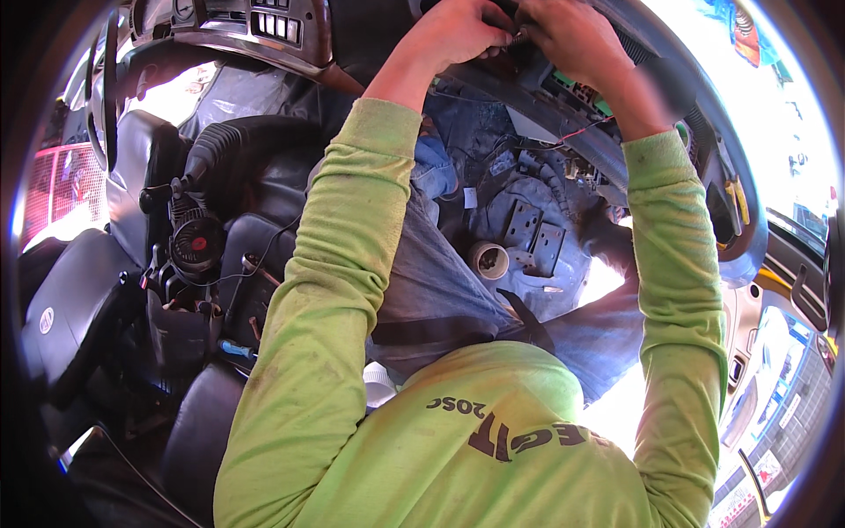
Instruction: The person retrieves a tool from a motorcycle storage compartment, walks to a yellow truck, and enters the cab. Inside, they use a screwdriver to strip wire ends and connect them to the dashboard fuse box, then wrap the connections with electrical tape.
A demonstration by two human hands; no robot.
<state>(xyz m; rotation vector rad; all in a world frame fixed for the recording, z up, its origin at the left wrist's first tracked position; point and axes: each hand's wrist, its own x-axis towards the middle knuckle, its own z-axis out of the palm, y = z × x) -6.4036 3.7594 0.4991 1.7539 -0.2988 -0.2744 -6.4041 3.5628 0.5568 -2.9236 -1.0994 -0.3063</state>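
Note:
At the top of the head view, my left hand (pixel 468 32) and my right hand (pixel 570 37) meet at the dark dashboard, close together. The left fingers are closed in a pinch near a small dark part. My right fingers are curled in against the same spot. What they grip is hidden by the fingers and the upper edge of the picture. Below my right wrist, the opened dashboard shows a green circuit board (pixel 574 91) and a thin red wire (pixel 581 130).
Dark metal brackets (pixel 547 248) and a white cup-shaped container (pixel 489 260) lie on the cab floor between my legs. To the left are a small fan (pixel 195 246), black seats (pixel 70 304) and a blue-handled tool (pixel 236 348). Yellow-handled tools (pixel 739 201) sit at the right.

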